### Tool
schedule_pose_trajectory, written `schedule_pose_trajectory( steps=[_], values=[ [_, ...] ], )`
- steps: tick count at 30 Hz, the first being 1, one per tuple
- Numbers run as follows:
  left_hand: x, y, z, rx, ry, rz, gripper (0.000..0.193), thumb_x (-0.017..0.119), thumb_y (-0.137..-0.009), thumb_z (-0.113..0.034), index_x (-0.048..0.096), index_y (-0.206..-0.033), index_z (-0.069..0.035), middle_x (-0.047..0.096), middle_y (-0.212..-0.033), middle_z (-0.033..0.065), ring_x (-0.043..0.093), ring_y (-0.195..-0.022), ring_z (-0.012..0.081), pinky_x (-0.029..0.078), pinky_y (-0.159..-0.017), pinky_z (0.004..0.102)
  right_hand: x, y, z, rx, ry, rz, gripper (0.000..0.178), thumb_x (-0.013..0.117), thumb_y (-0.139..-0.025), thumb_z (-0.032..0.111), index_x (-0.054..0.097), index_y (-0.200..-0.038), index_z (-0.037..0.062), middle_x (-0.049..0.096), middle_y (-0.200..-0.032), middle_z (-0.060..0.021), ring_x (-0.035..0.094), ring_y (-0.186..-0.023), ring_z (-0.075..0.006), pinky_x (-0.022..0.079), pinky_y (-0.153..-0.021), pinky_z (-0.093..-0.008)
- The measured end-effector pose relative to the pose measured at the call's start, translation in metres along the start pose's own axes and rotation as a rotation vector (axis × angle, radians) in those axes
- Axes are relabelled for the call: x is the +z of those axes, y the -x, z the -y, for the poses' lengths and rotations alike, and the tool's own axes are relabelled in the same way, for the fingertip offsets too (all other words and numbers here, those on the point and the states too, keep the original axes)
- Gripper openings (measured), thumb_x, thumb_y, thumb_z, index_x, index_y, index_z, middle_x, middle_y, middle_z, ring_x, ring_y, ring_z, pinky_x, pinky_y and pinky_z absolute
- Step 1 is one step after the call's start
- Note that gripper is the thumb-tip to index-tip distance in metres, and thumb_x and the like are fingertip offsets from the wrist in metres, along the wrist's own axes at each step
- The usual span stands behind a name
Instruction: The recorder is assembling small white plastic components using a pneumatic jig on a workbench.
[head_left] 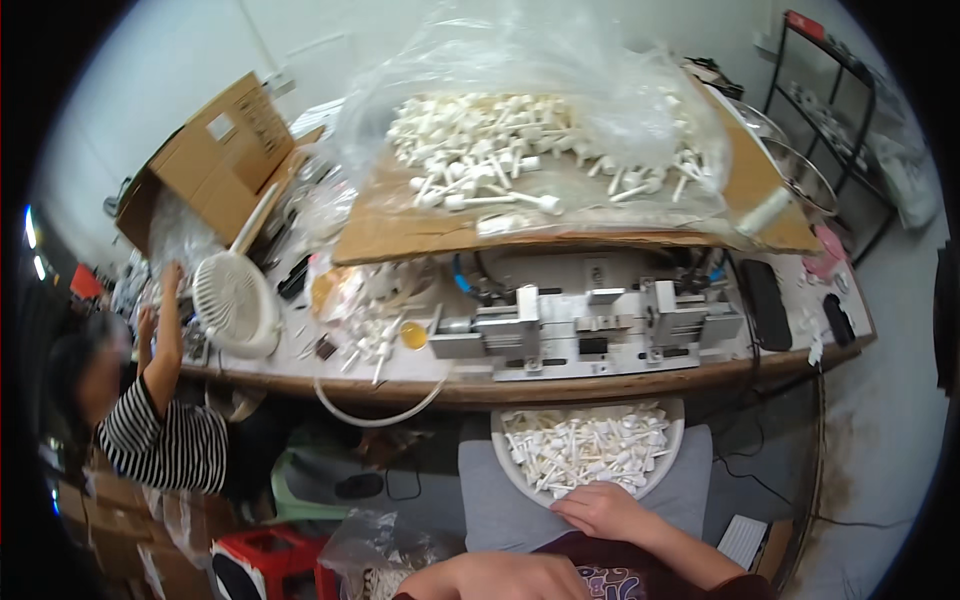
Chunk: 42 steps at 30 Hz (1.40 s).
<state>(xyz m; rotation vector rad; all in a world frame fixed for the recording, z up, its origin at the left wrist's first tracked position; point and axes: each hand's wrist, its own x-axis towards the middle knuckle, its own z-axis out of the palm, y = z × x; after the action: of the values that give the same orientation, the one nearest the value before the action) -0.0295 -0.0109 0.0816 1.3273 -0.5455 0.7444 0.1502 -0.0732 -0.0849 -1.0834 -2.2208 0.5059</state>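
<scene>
A round white basin (pixel 497 447) full of small white plastic pieces with thin stems (pixel 585 450) rests on a grey surface (pixel 482 490) in front of me. My right hand (pixel 605 510) is at the basin's near rim, its fingers curled together over the edge. Close to my body at the lower edge lies my left hand (pixel 525 577), apart from the basin; its fingers are largely hidden. Beyond the basin, on the workbench, stands a metal clamping fixture (pixel 595 335) with a block on each side. Neither hand touches it.
Over the fixture, a cardboard-covered shelf (pixel 385 225) carries a plastic bag (pixel 640 130) of similar white pieces. A white fan (pixel 238 300), loose pieces (pixel 372 342) and a black phone-like slab (pixel 765 305) are on the bench. At left sits another person (pixel 165 440); a red stool (pixel 270 560) is nearby.
</scene>
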Motion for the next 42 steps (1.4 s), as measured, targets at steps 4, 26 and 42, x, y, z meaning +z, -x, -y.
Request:
schedule_pose_trajectory(
  steps=[4, 26, 42],
  values=[
    [-0.017, -0.018, -0.017, -0.193, -0.703, -0.455, 0.015, 0.065, -0.09, -0.012, 0.073, -0.088, 0.0, 0.074, -0.081, 0.0096, 0.068, -0.067, 0.0209, 0.053, -0.059, 0.0334, -0.096, -0.058, 0.011, -0.135, 0.169, -0.356, 0.031, 0.074, -0.073, 0.004, 0.072, -0.104, 0.0067, 0.069, -0.083, -0.0054, 0.066, -0.069, -0.0216, 0.051, -0.058, -0.0347],
    [-0.212, -0.108, 0.016, -0.209, -1.902, -0.593, 0.033, 0.075, -0.087, -0.023, 0.07, -0.111, -0.001, 0.066, -0.109, 0.0118, 0.063, -0.099, 0.028, 0.051, -0.085, 0.0388, -0.435, -0.345, -0.152, 0.098, 1.29, -0.955, 0.052, 0.063, -0.082, 0.007, 0.051, -0.132, 0.0004, 0.06, -0.124, -0.0259, 0.058, -0.117, -0.0395, 0.051, -0.095, -0.0415],
    [-0.165, -0.087, 0.011, -0.069, -1.561, -0.474, 0.037, 0.078, -0.08, -0.003, 0.07, -0.116, -0.004, 0.058, -0.109, 0.0122, 0.062, -0.089, 0.0248, 0.053, -0.078, 0.0348, -0.322, -0.265, -0.131, 0.339, 0.724, 0.293, 0.061, 0.072, -0.07, 0.001, 0.055, -0.126, 0.0145, 0.064, -0.114, -0.0079, 0.063, -0.109, -0.0307, 0.051, -0.092, -0.0446]
  ],
)
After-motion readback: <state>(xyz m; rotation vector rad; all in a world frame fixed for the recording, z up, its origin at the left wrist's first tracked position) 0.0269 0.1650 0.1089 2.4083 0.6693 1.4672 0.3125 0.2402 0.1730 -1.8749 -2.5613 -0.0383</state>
